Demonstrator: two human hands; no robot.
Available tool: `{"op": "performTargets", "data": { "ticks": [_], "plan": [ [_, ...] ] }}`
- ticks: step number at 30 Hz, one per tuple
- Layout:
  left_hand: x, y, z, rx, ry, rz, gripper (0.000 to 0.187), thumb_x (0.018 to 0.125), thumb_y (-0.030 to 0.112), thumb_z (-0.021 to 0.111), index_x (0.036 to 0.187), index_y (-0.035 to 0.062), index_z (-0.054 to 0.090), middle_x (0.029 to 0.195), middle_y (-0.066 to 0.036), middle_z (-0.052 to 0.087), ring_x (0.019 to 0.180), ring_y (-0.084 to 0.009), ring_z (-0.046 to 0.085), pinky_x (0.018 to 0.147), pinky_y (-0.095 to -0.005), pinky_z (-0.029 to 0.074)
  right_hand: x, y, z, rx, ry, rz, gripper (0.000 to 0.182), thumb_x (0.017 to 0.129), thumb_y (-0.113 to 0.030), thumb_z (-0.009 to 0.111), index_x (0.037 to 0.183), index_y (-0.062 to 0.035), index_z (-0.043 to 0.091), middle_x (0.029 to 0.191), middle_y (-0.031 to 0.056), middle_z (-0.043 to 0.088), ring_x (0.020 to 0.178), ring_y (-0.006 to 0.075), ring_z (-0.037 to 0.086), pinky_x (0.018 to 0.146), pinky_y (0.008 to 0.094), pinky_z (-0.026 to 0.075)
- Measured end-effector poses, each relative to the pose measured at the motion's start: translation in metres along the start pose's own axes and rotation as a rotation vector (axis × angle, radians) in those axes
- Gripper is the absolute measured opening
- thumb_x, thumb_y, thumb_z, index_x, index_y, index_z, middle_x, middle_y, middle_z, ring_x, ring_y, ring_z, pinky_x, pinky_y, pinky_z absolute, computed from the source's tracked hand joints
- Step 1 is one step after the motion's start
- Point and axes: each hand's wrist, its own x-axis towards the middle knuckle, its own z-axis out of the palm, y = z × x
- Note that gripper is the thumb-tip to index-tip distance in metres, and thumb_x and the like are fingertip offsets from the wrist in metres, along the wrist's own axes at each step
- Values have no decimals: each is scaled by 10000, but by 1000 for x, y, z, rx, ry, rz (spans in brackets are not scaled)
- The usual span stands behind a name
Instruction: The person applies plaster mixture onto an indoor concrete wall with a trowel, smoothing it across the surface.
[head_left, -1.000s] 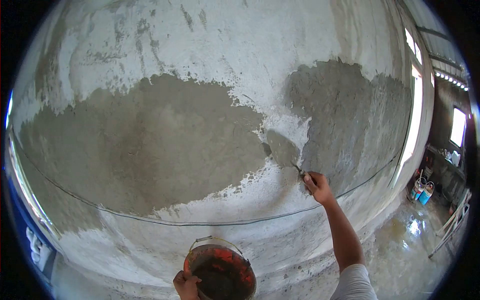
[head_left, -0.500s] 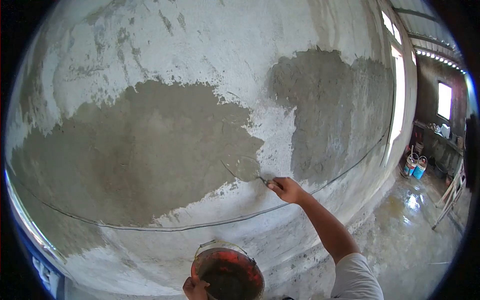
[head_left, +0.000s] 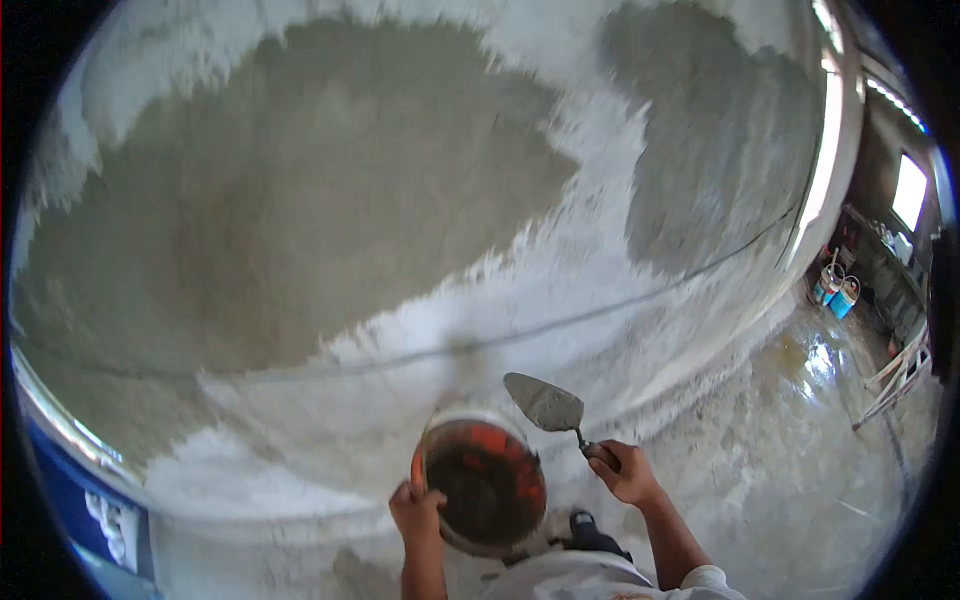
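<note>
Trowel [head_left: 548,404] held up beside an orange-lined bucket [head_left: 488,437], in front of a patched wall [head_left: 590,235]

The person's right hand [head_left: 624,474] is wrapped around the trowel's handle. The blade points up and to the left in the view, its broad face towards the camera and coated in grey. It sits just past the bucket's rim, apart from it; how near it is to the wall, I cannot tell.

The left hand [head_left: 418,508] grasps the bucket by the left side of its rim. The mouth faces up, showing a dark mix [head_left: 470,495] inside.

On the wall, a large grey patch [head_left: 320,190] spreads at left and another [head_left: 725,150] at right, with a paler strip between them. A cable [head_left: 560,325] runs across lower down. A dark shoe [head_left: 583,522] shows near the bucket. Far to the right, two pails [head_left: 845,297] stand side by side on the floor [head_left: 740,480]
</note>
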Motion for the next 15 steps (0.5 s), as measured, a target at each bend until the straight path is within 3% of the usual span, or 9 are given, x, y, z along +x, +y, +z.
{"op": "performTargets", "data": {
  "ticks": [1, 4, 8, 10, 13, 15],
  "plan": [
    [4, -5, -2, 62, -15, 32, 299, 614, -49, 671, 620, 85, 404, 630, 23, 435, 588, -114, 396, 557, -305, 388, -9, -2, 5, -8, -52, 41, 210, 902, -165, 743, 1050, -21, 708, 756, 106, 683, 639, 201, 635, 625, 332, 508],
    [7, -16, -4, 11, -65, 28, 311, 623, -40, 676, 629, 93, 395, 643, 43, 408, 593, -108, 365, 557, -291, 359, -30, -21, 13, -267, 40, -208, 306, 775, -137, 815, 1042, -43, 699, 939, 158, 729, 844, 349, 727, 724, 399, 583],
    [4, -13, -2, 23, -46, 6, 332, 630, -44, 670, 629, 113, 377, 639, 59, 371, 588, -87, 332, 553, -276, 313, -41, -12, 21, -195, -111, -111, 289, 823, -172, 782, 1061, -33, 696, 917, 155, 730, 827, 344, 727, 708, 401, 573],
    [-2, -7, 5, -65, -64, -18, 340, 645, -51, 662, 630, 132, 377, 638, 68, 351, 582, -68, 304, 558, -263, 288, -39, -14, 18, -73, -260, 98, 280, 875, -186, 736, 1102, -26, 701, 872, 164, 726, 807, 338, 726, 712, 400, 565],
    [-13, 6, 16, -71, -49, -38, 327, 651, -49, 663, 638, 128, 387, 644, 67, 362, 585, -67, 319, 561, -262, 291, -40, -18, 4, 87, -342, 246, 283, 906, -191, 709, 1127, -15, 705, 826, 178, 717, 810, 332, 730, 724, 394, 561],
    [-22, 12, 25, -85, -41, -30, 319, 656, -51, 660, 643, 124, 394, 650, 65, 377, 592, -68, 335, 565, -259, 301, -39, -11, -6, 22, -323, 122, 281, 887, -147, 727, 1125, -2, 691, 860, 173, 725, 788, 293, 725, 719, 375, 557]
  ]
}}
